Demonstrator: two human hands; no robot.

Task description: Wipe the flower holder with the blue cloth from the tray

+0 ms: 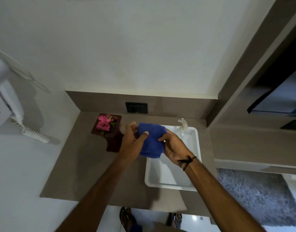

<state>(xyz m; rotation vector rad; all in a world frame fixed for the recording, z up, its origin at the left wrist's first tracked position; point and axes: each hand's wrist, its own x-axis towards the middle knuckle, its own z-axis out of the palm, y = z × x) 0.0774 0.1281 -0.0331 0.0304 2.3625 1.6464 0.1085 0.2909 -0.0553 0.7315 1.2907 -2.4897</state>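
Blue cloth point(151, 141) is bunched up between both of your hands, lifted above the table point(80, 164) and over the near-left part of the white tray point(169, 183). Your left hand point(132, 141) is closed round its left edge with the thumb pressed on the front, and your right hand point(173, 145) pinches the right edge, fingers curled beneath. Nearest you, your feet show below the table edge. Beyond the hands to the left, the flower holder point(108, 131), a dark brown piece with pink flowers point(103, 123) in it, rests on the table by the back wall, just apart from your left hand. A pale dispenser point(182, 126) stands at the tray's far end. Judging from here, a loose wad could snag the flowers and drag or tip the holder as you sweep; your right elbow swinging across could also knock the dispenser.
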